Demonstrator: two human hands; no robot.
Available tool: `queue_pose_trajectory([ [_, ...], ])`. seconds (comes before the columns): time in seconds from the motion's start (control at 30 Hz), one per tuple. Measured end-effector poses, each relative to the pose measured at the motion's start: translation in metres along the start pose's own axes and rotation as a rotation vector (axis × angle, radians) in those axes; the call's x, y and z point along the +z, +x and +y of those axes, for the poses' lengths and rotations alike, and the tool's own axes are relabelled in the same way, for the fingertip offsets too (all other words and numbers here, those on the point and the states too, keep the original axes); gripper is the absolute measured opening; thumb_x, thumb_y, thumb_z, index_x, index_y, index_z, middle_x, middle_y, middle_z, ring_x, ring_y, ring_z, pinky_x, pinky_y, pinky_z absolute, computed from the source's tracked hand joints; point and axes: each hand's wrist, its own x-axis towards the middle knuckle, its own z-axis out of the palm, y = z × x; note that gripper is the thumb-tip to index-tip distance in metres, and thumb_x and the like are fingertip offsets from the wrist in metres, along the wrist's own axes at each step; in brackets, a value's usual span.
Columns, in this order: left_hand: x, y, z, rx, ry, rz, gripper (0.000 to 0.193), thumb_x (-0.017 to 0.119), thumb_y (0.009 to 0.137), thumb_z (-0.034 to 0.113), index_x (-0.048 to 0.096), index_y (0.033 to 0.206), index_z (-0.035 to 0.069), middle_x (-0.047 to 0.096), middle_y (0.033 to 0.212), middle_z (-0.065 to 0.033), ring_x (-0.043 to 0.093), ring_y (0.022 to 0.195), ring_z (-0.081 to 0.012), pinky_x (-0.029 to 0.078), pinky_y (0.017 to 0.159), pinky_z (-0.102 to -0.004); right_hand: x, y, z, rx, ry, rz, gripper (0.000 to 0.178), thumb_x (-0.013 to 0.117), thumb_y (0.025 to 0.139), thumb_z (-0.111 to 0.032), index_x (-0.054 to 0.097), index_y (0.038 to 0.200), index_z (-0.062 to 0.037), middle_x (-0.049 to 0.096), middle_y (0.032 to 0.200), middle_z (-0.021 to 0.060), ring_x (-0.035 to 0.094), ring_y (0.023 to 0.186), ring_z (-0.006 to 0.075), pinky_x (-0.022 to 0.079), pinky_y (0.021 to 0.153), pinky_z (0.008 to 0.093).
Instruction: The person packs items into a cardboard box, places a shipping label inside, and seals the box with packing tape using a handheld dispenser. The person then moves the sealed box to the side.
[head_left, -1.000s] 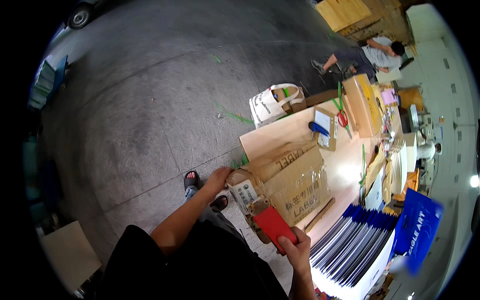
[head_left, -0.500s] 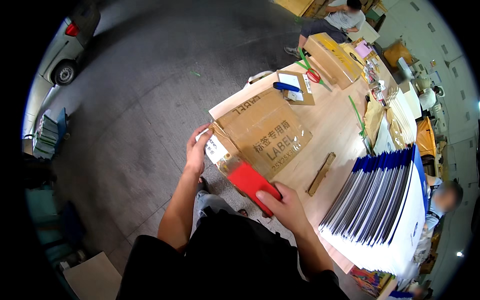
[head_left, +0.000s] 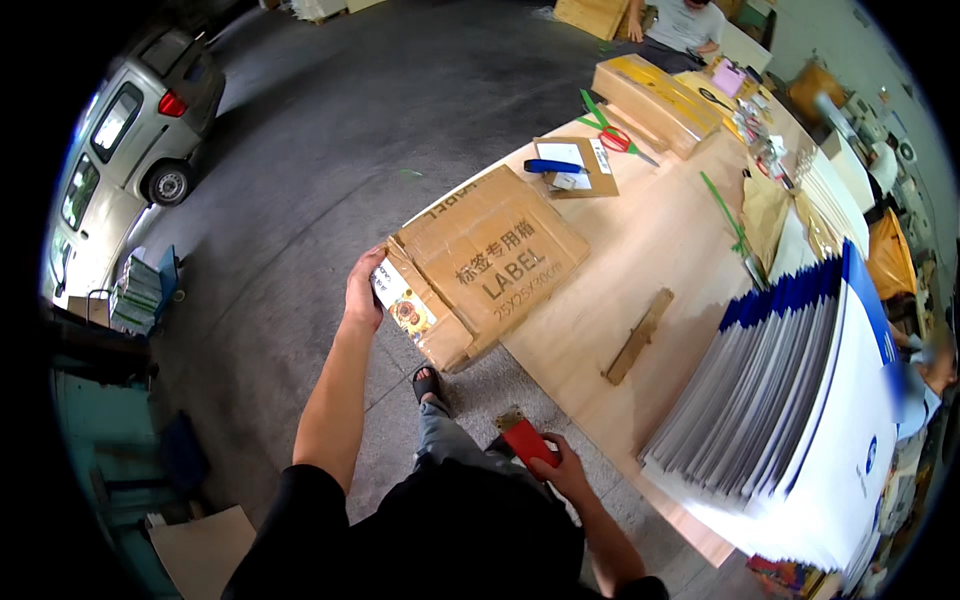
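A brown cardboard box (head_left: 490, 250) lies on the table, its near end jutting past the table's edge. My left hand (head_left: 364, 290) is closed on the near-left corner of that end, beside a white label with a coloured picture (head_left: 408, 312). Apart from the box, low in front of my body, my right hand (head_left: 566, 470) grips a red block-shaped tool (head_left: 524, 441). The tool's front end is brownish and uneven; its exact kind I cannot make out.
On the wooden table (head_left: 560, 360) are a blue-handled cutter (head_left: 553, 167), red-and-green scissors (head_left: 617, 140), a cardboard strip (head_left: 640, 337) and a tall row of white-and-blue folders (head_left: 770, 380). A long carton (head_left: 655, 105) lies near a seated person (head_left: 683, 25). A van (head_left: 140, 130) stands left.
My right hand has drawn the red tool away from the box's near end, down toward my body. My left hand still holds the box corner. The whole view has shifted.
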Motion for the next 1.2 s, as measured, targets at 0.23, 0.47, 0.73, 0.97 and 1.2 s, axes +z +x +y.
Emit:
queue_pose_trajectory([
  [0.23,-0.007,-0.028,0.011,0.006,-0.183,-0.041,0.083,0.030,0.100,0.068,0.033,0.153,0.005,0.045,0.151,-0.0154,0.042,0.141,-0.0310,0.033,0.117,-0.0474,0.079,0.179,0.030,-0.235,0.203,-0.119,0.054,0.077,0.082,-0.019,0.056,0.129,-0.0030,0.068,0.111,0.0079,0.064,0.100,0.0164,0.052,0.086,0.0330],
  [0.47,-0.014,-0.096,-0.157,-1.039,-0.171,0.070,0.071,0.040,0.094,0.066,0.059,0.135,0.011,0.060,0.138,-0.0121,0.057,0.124,-0.0334,0.044,0.104,-0.0527,0.110,0.250,0.127,-0.415,-0.355,0.062,0.042,0.068,0.087,-0.023,0.060,0.122,-0.0020,0.067,0.114,0.0191,0.062,0.109,0.0351,0.049,0.092,0.0455],
  [0.73,-0.036,-0.050,-0.180,-0.889,-0.863,-0.162,0.039,0.047,0.102,0.035,0.067,0.116,0.006,0.072,0.116,-0.0133,0.070,0.101,-0.0270,0.056,0.093,-0.0458,0.059,0.106,-0.137,-0.194,-0.719,-0.103,0.023,0.067,0.086,-0.005,0.068,0.109,0.0006,0.070,0.104,0.0190,0.068,0.100,0.0305,0.053,0.086,0.0411],
  [0.97,-0.051,-0.015,-0.190,-0.985,-0.665,0.058,0.034,0.047,0.104,0.029,0.067,0.118,0.005,0.071,0.112,-0.0121,0.070,0.094,-0.0248,0.057,0.084,-0.0416,0.075,0.196,-0.319,-0.464,-0.867,0.399,0.056,0.053,0.100,-0.028,0.043,0.144,0.0054,0.045,0.145,0.0272,0.044,0.134,0.0443,0.032,0.113,0.0525],
  [1.2,-0.095,0.098,-0.134,-0.643,-0.514,0.183,0.034,0.044,0.104,0.020,0.056,0.126,-0.003,0.069,0.109,-0.0186,0.071,0.093,-0.0326,0.062,0.078,-0.0467,0.086,0.220,-0.311,-0.565,-1.330,0.173,0.065,0.047,0.100,-0.038,0.038,0.150,0.0017,0.032,0.156,0.0262,0.026,0.146,0.0464,0.018,0.118,0.0587],
])
